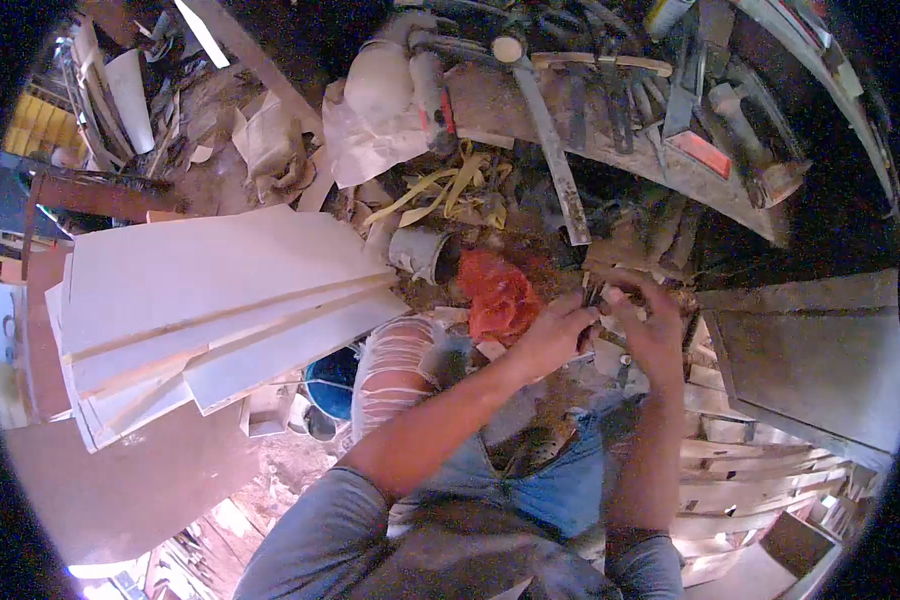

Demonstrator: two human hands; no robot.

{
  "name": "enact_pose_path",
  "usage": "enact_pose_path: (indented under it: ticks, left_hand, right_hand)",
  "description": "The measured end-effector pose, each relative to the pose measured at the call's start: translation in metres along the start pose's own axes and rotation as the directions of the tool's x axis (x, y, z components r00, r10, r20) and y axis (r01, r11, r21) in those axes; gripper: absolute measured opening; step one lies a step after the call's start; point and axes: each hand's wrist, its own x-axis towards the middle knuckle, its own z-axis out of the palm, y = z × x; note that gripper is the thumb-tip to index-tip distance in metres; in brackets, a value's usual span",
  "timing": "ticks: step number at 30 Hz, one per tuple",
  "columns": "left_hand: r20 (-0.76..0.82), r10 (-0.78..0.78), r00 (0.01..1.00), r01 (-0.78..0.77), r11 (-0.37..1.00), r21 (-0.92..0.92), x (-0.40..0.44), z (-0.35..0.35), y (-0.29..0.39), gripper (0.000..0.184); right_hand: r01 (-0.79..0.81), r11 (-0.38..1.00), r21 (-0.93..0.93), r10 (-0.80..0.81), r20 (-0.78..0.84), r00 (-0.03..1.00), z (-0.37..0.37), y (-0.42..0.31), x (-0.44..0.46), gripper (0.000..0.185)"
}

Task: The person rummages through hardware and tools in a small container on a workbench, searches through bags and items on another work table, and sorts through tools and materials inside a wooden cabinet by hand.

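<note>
My left hand point(558, 335) and my right hand point(652, 322) are close together over a cluttered low work area, in front of my knees. The fingers of both are bent and pinched around something small and dark between them, too small to make out. Just left of my left hand lies a crumpled red plastic bag point(500, 300). Beyond the bag, a grey can point(420, 253) leans on its side, with tangled yellow strips point(450, 190) behind it.
Stacked white boards point(220, 270) spread out on the left, above a blue bucket point(330, 388). A long metal strip point(553, 150) reaches down from the tool-covered bench point(650, 165) ahead. On the right stands a large flat panel point(820, 350), near stacked wooden pieces point(750, 450).
</note>
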Motion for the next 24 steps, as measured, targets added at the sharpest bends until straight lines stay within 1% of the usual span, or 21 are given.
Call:
enact_pose_path:
  ticks: [1, 3, 5, 7, 9, 10, 11, 13, 14, 15, 16, 17, 19, 20, 22, 23, 24]
  left_hand:
    - [0.030, -0.098, 0.995, 0.099, 0.993, -0.057, 0.000, 0.001, 0.009, 0.026]
    - [0.054, -0.002, 0.999, 0.002, 1.000, 0.012, -0.002, 0.000, 0.008, 0.025]
    - [0.049, -0.023, 0.999, 0.019, 0.996, 0.084, -0.005, 0.000, 0.011, 0.023]
    - [0.056, -0.014, 0.998, 0.007, 0.991, 0.135, -0.007, -0.008, 0.006, 0.020]
    - [0.060, -0.031, 0.998, 0.029, 0.999, 0.034, -0.005, -0.008, 0.009, 0.018]
    - [0.025, -0.127, 0.992, 0.128, 0.989, -0.069, -0.006, -0.007, 0.012, 0.018]
    - [-0.001, -0.227, 0.974, 0.223, 0.959, -0.174, -0.005, -0.004, 0.019, 0.017]
    - [-0.039, -0.238, 0.970, 0.235, 0.970, -0.061, -0.001, 0.001, 0.030, 0.016]
    - [-0.064, -0.245, 0.967, 0.245, 0.969, -0.008, -0.001, 0.002, 0.032, 0.016]
    - [-0.051, -0.266, 0.963, 0.261, 0.961, -0.086, 0.000, -0.002, 0.026, 0.015]
    - [-0.039, -0.289, 0.957, 0.279, 0.946, -0.166, 0.005, -0.009, 0.014, 0.015]
    - [-0.027, -0.310, 0.950, 0.295, 0.924, -0.245, 0.006, -0.011, 0.011, 0.015]
    - [0.033, -0.282, 0.959, 0.274, 0.888, -0.369, 0.007, -0.014, 0.003, 0.016]
    - [0.059, -0.269, 0.961, 0.268, 0.862, -0.430, 0.008, -0.011, 0.002, 0.016]
    - [0.025, -0.264, 0.964, 0.261, 0.924, -0.280, 0.010, -0.008, -0.002, 0.023]
    - [0.007, -0.259, 0.966, 0.255, 0.945, -0.204, 0.010, -0.007, -0.004, 0.027]
    - [0.029, -0.190, 0.981, 0.190, 0.981, -0.029, 0.014, -0.019, -0.022, 0.028]
  right_hand:
    - [-0.079, 0.996, -0.029, 0.080, 0.027, 0.996, 0.003, 0.003, 0.002, 0.033]
    - [-0.079, 0.990, 0.116, 0.070, 0.082, 0.994, 0.008, 0.004, -0.003, 0.040]
    - [0.138, 0.983, 0.125, -0.149, 0.085, 0.985, 0.024, 0.029, 0.005, 0.037]
    - [0.080, 0.990, 0.113, -0.095, 0.129, 0.987, 0.015, 0.000, 0.003, 0.035]
    - [-0.133, 0.983, 0.128, 0.092, 0.285, 0.954, -0.003, -0.030, 0.002, 0.034]
    - [-0.237, 0.963, 0.128, 0.175, 0.368, 0.913, -0.009, -0.038, 0.004, 0.033]
    - [-0.201, 0.966, 0.161, 0.130, 0.369, 0.920, -0.010, -0.037, 0.006, 0.033]
    - [-0.126, 0.966, 0.224, 0.034, 0.376, 0.926, -0.003, -0.018, 0.011, 0.033]
    - [0.012, 0.966, 0.259, -0.084, 0.271, 0.959, 0.010, -0.001, 0.014, 0.034]
    - [0.152, 0.949, 0.275, -0.201, 0.162, 0.966, 0.028, 0.019, 0.017, 0.034]
    - [0.288, 0.917, 0.275, -0.314, 0.055, 0.948, 0.036, 0.029, 0.019, 0.034]
    - [0.234, 0.925, 0.300, -0.275, 0.102, 0.956, 0.032, 0.027, 0.018, 0.034]
    - [0.129, 0.932, 0.340, -0.204, 0.195, 0.959, 0.026, 0.024, 0.014, 0.034]
    - [0.040, 0.928, 0.371, -0.144, 0.257, 0.956, 0.018, 0.018, 0.012, 0.034]
    - [-0.141, 0.899, 0.415, -0.034, 0.388, 0.921, 0.003, 0.006, 0.008, 0.035]
    - [0.009, 0.918, 0.396, -0.134, 0.290, 0.947, 0.010, 0.017, 0.010, 0.035]
    - [0.158, 0.920, 0.359, -0.239, 0.194, 0.952, 0.026, 0.035, 0.014, 0.036]
